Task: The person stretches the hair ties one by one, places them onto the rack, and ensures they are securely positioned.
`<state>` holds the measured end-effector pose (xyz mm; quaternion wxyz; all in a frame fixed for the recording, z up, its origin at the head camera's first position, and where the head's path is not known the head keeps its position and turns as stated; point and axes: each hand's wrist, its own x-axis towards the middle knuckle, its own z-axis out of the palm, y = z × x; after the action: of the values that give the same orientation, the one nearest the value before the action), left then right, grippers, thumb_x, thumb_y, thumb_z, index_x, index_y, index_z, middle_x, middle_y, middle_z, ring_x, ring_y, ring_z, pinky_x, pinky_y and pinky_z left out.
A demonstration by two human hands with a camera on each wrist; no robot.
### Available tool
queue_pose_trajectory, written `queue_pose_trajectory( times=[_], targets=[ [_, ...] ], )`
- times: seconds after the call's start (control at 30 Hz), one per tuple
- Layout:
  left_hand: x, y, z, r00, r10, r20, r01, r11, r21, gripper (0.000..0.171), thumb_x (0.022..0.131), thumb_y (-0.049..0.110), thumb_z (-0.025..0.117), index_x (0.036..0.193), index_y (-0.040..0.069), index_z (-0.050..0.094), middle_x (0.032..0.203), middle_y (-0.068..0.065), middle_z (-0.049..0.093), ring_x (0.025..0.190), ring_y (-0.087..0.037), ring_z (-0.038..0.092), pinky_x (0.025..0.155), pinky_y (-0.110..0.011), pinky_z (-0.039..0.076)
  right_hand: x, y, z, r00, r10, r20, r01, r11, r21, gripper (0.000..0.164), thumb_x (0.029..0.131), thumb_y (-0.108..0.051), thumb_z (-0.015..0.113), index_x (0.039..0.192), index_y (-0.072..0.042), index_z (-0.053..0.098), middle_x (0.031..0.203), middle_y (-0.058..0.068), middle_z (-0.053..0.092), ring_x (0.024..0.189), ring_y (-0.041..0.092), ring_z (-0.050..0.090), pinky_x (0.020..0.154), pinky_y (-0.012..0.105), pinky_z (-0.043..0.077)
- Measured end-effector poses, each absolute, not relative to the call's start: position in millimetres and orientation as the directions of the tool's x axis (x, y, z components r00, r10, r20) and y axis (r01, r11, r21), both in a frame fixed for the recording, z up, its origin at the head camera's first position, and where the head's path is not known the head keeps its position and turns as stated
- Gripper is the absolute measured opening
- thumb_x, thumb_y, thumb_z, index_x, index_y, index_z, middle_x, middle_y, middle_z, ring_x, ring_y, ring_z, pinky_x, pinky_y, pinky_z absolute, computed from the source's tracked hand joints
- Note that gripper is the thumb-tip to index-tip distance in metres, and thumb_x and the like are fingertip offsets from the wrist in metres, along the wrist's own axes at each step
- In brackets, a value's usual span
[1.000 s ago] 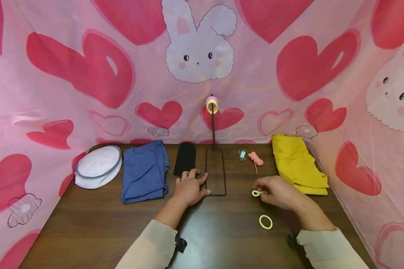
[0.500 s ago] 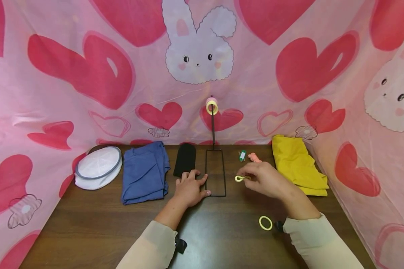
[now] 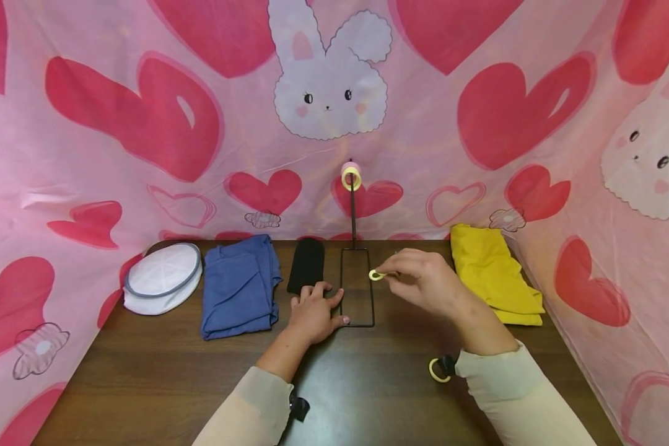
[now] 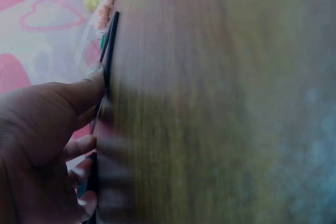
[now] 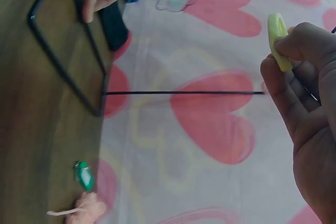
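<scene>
My right hand [image 3: 432,288] pinches a pale yellow ring [image 5: 272,31] between thumb and fingertips, raised above the table. In the head view it overlaps the right side of the black wire stand [image 3: 354,217]. My left hand [image 3: 312,313] rests with fingers spread at the left of the stand's rectangular base, thumb on the wire. Pink and yellow rings [image 3: 345,181] hang at the top of the stand's upright rod. Another yellow ring [image 3: 432,371] lies on the table, partly covered by the strap at my right wrist.
Left of the stand lie a rounded black piece [image 3: 305,265], a folded blue cloth [image 3: 240,288] and a white round item with grey rim [image 3: 163,269]. A folded yellow cloth [image 3: 490,272] sits right. Coral yarn [image 5: 86,209] and a green item [image 5: 84,176] lie behind my right hand.
My right hand has carried the yellow ring left and away from me, from the table's right side to beside the stand. My left hand has stayed in place.
</scene>
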<state>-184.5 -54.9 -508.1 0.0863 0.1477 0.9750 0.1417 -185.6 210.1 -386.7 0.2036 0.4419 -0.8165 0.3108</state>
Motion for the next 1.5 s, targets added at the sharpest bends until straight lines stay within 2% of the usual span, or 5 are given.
queue_pose_trajectory(
  times=[0.47,0.8,1.07,1.3,1.5],
  targets=[
    [-185,-56,-508,-0.942,0.310,-0.126,0.265,0.922,0.284,0.069,0.094,0.063,0.065,0.156,0.036,0.049,0.158,-0.003,0.037,0.137,-0.037,0.035,0.095,-0.055,0.035,-183,189,-336,-0.376,-0.574,0.727,-0.921,0.320,-0.224,0.019,0.099,-0.026,0.072,0.108,-0.012,0.081,0.104,-0.002,0.077,0.094,0.018,0.071,0.084,0.025,0.055],
    [-186,-55,-508,-0.943,0.303,-0.137,0.255,0.924,0.285,0.070,0.094,0.064,0.064,0.156,0.037,0.047,0.158,-0.002,0.036,0.139,-0.037,0.033,0.098,-0.057,0.034,-182,177,-306,-0.282,-0.555,0.783,-0.953,0.258,-0.160,0.016,0.097,-0.019,0.072,0.107,-0.009,0.081,0.103,0.000,0.078,0.094,0.019,0.072,0.088,0.025,0.054],
    [-186,-55,-508,-0.945,0.303,-0.125,0.256,0.921,0.292,0.069,0.094,0.063,0.065,0.156,0.036,0.048,0.158,-0.003,0.037,0.138,-0.037,0.034,0.097,-0.057,0.034,-186,176,-303,-0.355,-0.552,0.755,-0.916,0.366,-0.163,0.023,0.085,-0.007,0.082,0.108,-0.011,0.081,0.105,-0.002,0.078,0.097,0.019,0.072,0.090,0.028,0.054],
    [-185,-55,-507,-0.942,0.312,-0.122,0.266,0.917,0.297,0.069,0.094,0.062,0.065,0.156,0.036,0.049,0.158,-0.004,0.037,0.138,-0.038,0.034,0.097,-0.057,0.034,-201,175,-308,-0.401,-0.544,0.737,-0.889,0.424,-0.171,0.028,0.084,-0.007,0.085,0.110,-0.013,0.081,0.105,-0.003,0.078,0.092,0.016,0.069,0.078,0.033,0.059],
    [-184,-56,-507,-0.942,0.314,-0.118,0.265,0.913,0.309,0.069,0.094,0.061,0.066,0.156,0.036,0.049,0.158,-0.004,0.037,0.138,-0.038,0.034,0.097,-0.057,0.034,-218,170,-313,-0.410,-0.498,0.764,-0.867,0.472,-0.158,0.023,0.084,-0.006,0.084,0.106,-0.010,0.081,0.099,0.001,0.078,0.090,0.019,0.071,0.081,0.039,0.059]
  ],
)
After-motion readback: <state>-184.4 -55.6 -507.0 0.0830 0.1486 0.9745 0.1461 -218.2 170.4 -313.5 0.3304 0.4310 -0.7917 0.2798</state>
